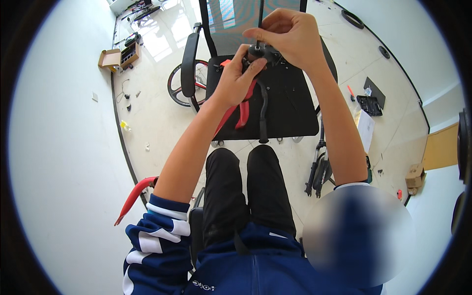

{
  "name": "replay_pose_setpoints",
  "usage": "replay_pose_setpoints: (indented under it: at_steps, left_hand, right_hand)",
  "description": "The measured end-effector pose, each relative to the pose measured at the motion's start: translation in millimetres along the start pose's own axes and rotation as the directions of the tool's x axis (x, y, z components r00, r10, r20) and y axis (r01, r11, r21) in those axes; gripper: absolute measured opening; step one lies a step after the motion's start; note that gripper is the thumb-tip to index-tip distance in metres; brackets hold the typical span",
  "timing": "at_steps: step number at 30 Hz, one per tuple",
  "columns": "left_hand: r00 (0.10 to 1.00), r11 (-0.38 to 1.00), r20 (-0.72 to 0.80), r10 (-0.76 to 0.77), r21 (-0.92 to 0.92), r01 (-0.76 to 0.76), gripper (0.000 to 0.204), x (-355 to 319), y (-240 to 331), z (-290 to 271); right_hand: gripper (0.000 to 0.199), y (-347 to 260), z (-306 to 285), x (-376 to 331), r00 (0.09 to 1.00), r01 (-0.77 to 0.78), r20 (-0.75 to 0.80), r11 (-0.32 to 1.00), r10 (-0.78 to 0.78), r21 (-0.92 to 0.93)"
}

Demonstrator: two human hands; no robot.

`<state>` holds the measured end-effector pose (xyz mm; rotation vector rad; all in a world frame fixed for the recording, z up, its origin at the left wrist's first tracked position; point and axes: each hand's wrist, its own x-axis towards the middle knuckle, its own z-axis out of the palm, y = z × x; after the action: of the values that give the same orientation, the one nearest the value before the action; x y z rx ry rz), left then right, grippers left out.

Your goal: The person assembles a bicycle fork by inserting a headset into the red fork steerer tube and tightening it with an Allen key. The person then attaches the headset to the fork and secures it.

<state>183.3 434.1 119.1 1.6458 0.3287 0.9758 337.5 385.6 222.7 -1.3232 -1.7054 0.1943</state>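
My left hand point(237, 81) is closed around a dark, chunky part point(265, 52), its thumb pressed over the near side. Standing upright from this part is a thin black rod point(260, 22), possibly a long hex key; its top runs past the picture's edge. My right hand point(295, 39) pinches the rod between thumb and fingers, just above the dark part. Below my left hand, a red forked piece point(243, 115) lies on the black office chair's seat point(290, 110). Beside it a curved black bar point(263, 105) hangs down toward the seat's front edge. The exact joint between these pieces is hidden by my fingers.
A spoked wheel point(176, 84) stands on the floor left of the chair. To the right lie a black fork point(319, 172), a white box point(365, 129) and a black tool case point(369, 105). An open cardboard box point(112, 59) sits by the left wall; a red curved part point(133, 196) is near my left elbow.
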Motion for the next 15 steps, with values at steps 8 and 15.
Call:
replay_pose_setpoints:
  at_steps: [8, 15]
  left_hand:
    - [1.0, 1.0, -0.018, 0.0, 0.005, 0.0, 0.021, -4, 3, 2]
    - [0.997, 0.998, -0.039, -0.063, 0.029, 0.064, 0.022, -7, 2, 8]
  right_hand:
    - [0.028, 7, -3, -7, 1.0, 0.016, -0.027, 0.966, -0.009, 0.26]
    - [0.015, -4, -2, -8, 0.998, 0.02, -0.057, 0.985, -0.01, 0.171]
